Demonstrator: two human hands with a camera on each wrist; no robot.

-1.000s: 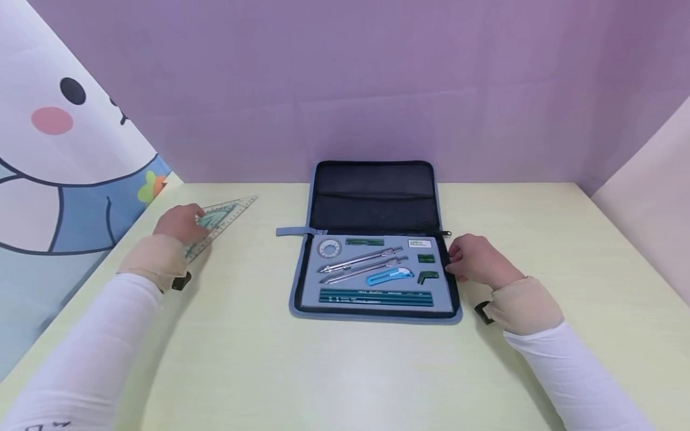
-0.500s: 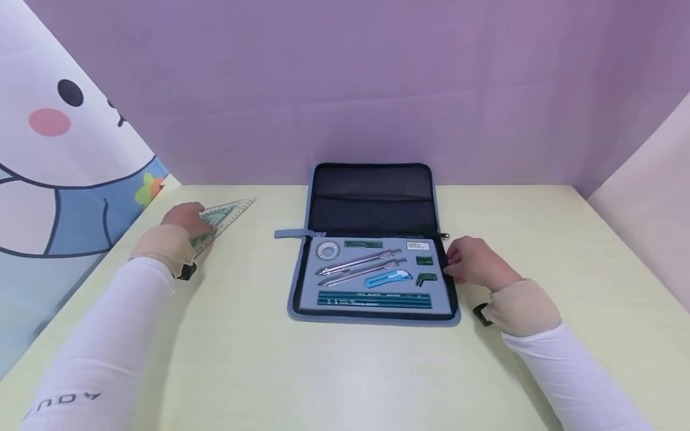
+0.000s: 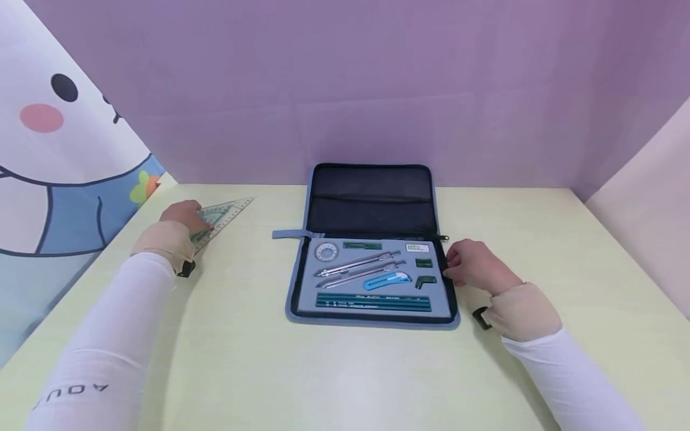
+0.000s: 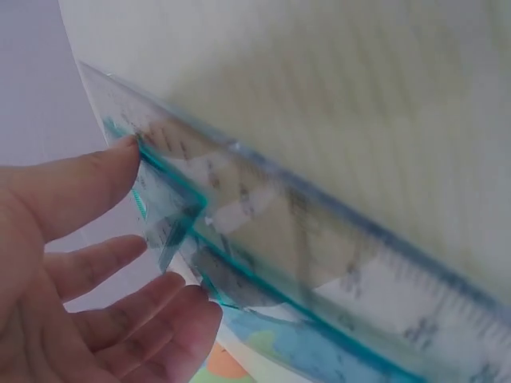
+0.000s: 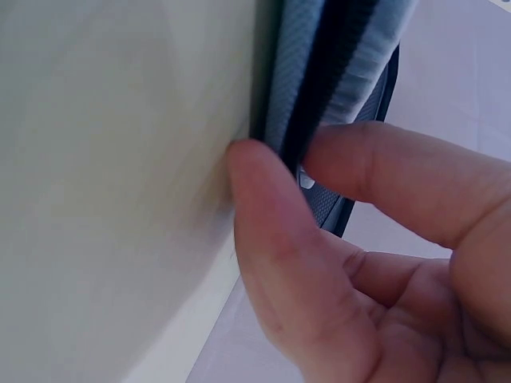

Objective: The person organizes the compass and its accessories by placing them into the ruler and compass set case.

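- The open case [image 3: 372,321] stands on the pale table [image 3: 345,377], its dark lid [image 3: 372,200] folded back behind the tray
- The left hand [image 3: 185,217] is well to the left of the case, at a clear triangle ruler [image 3: 229,215] with teal edging; its thumb tip touches the ruler, while thumb and fingers are spread well apart
- Whether the ruler lies flat or tilts, I cannot tell
- The right hand [image 3: 475,265] is at the right edge of the case, pinching its rim between thumb and forefinger
- Inside the case: pencils [image 3: 372,301] along the near side, two metal compasses [image 3: 350,265] slanting across the middle, a blue cutter [image 3: 387,281] beside them, a white ring [image 3: 326,252] at far left, an eraser [image 3: 417,248] at far right
- A strap [image 3: 288,234] sticks out left of the case
- Beyond the case hangs a purple cloth [image 3: 345,90]
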